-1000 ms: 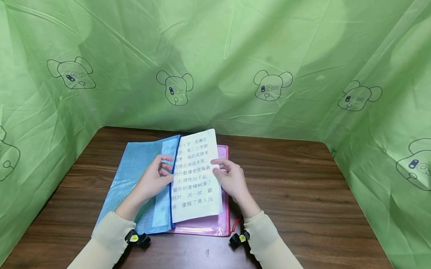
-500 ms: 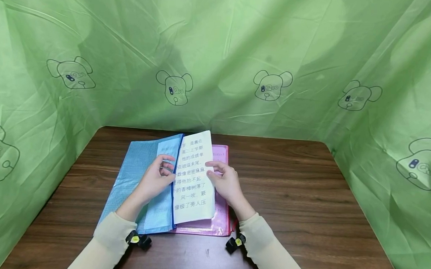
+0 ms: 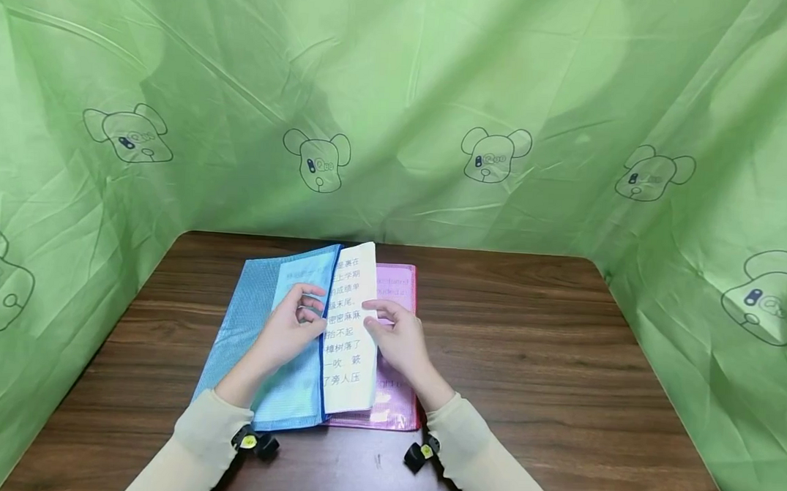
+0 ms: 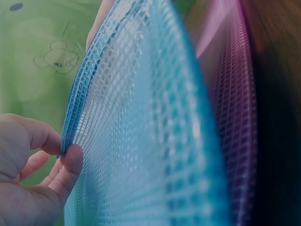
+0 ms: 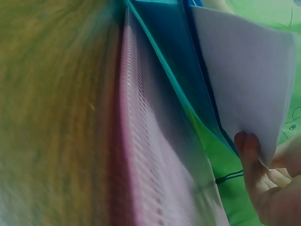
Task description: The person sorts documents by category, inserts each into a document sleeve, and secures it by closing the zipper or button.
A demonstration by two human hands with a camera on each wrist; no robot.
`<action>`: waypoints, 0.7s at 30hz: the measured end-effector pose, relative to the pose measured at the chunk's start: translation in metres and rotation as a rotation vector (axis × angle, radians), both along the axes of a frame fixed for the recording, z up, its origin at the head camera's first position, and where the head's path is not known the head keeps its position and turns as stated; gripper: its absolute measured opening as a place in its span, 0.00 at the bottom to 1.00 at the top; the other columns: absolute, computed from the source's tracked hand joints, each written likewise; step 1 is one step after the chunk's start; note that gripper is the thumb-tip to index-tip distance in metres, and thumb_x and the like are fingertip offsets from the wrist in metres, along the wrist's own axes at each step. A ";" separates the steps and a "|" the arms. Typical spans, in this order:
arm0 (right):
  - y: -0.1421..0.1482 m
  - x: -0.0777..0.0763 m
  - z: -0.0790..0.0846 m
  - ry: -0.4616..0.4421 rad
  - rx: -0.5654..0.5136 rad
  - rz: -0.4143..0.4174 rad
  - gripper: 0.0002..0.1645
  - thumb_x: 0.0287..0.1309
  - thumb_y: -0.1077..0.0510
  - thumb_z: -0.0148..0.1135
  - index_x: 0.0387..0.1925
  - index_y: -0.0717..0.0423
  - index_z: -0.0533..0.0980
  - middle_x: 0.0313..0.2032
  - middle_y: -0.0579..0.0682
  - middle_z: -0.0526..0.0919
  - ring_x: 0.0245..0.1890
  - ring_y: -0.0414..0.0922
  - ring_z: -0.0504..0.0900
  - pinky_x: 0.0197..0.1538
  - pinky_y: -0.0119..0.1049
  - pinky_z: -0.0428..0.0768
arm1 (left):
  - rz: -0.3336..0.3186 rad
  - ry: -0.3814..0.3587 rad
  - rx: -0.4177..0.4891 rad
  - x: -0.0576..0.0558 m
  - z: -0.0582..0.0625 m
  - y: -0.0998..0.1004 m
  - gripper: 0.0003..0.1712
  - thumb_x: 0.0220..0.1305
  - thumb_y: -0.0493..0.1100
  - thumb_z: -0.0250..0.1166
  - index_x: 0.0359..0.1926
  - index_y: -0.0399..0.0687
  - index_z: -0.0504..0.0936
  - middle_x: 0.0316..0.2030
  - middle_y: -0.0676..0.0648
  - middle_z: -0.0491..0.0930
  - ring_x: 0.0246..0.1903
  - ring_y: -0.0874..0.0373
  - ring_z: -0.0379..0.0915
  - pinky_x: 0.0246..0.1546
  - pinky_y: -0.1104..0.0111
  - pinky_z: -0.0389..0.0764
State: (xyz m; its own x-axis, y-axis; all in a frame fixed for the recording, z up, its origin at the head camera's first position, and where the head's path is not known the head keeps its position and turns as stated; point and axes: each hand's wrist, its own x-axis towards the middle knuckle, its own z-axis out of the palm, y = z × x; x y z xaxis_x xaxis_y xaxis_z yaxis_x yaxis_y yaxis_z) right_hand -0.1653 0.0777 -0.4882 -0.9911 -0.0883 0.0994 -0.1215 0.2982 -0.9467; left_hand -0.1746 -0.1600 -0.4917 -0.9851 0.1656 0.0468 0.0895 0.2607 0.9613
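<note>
Head view: printed white paper (image 3: 349,390) sits partly in the blue mesh pouch (image 3: 288,398), covered part showing through the mesh, rest sticking out toward 3 o'clock. Single sheet or stack, can't tell. Left hand (image 3: 291,325) pinches the pouch's dark blue mouth edge at the paper's 9 o'clock; right hand (image 3: 399,341) pinches the paper's free edge at 3. Pink pouch (image 3: 398,279) lies beneath, out at 3 o'clock. Most room on the wooden table (image 3: 527,354) is toward 3; green cloth wall (image 3: 400,92) stands close at 12, near the pouch tops.

Left wrist view: thumb and finger at 8 o'clock grip the blue rim. Mesh looks light, floppy, slick; best held by that firmer rim. Pink edge at 2 to 4 o'clock, apart from the hand.

Right wrist view: thumb and fingers at 4 o'clock grip the paper near its corner. Paper likely light, bendy, easily creased; hold mid-edge, keep flat, watch corners at the rim.
</note>
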 end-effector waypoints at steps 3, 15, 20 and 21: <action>-0.002 0.002 0.000 -0.021 -0.017 0.017 0.16 0.72 0.64 0.70 0.58 0.54 0.87 0.50 0.58 0.92 0.39 0.48 0.94 0.32 0.40 0.89 | -0.002 0.000 0.000 0.000 0.000 0.000 0.29 0.69 0.29 0.66 0.68 0.45 0.72 0.54 0.39 0.77 0.42 0.49 0.79 0.35 0.68 0.84; 0.004 0.001 0.006 -0.046 0.007 0.032 0.18 0.72 0.60 0.70 0.61 0.53 0.86 0.49 0.56 0.91 0.36 0.47 0.93 0.31 0.42 0.89 | 0.004 -0.003 -0.008 -0.001 -0.003 0.001 0.28 0.70 0.30 0.67 0.67 0.48 0.73 0.53 0.39 0.77 0.42 0.45 0.78 0.34 0.67 0.82; 0.009 -0.003 0.009 -0.082 -0.077 0.020 0.22 0.71 0.64 0.70 0.64 0.53 0.83 0.46 0.56 0.91 0.32 0.51 0.92 0.38 0.58 0.90 | 0.009 0.006 -0.011 -0.001 -0.002 0.001 0.28 0.69 0.30 0.67 0.67 0.48 0.73 0.53 0.40 0.77 0.42 0.46 0.78 0.34 0.68 0.82; 0.009 -0.004 0.010 -0.090 -0.094 0.018 0.23 0.70 0.65 0.70 0.64 0.54 0.83 0.45 0.56 0.91 0.31 0.52 0.92 0.38 0.59 0.90 | 0.010 0.008 -0.013 -0.001 -0.002 0.001 0.28 0.69 0.30 0.67 0.67 0.48 0.73 0.53 0.40 0.77 0.42 0.46 0.78 0.34 0.68 0.82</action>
State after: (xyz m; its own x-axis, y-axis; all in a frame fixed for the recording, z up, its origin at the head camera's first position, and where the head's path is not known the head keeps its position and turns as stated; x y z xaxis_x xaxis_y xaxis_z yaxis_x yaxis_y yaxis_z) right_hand -0.1693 0.0872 -0.4780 -0.9947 -0.1011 0.0188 -0.0394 0.2058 -0.9778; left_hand -0.1755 -0.1590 -0.4934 -0.9862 0.1568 0.0530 0.0950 0.2739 0.9571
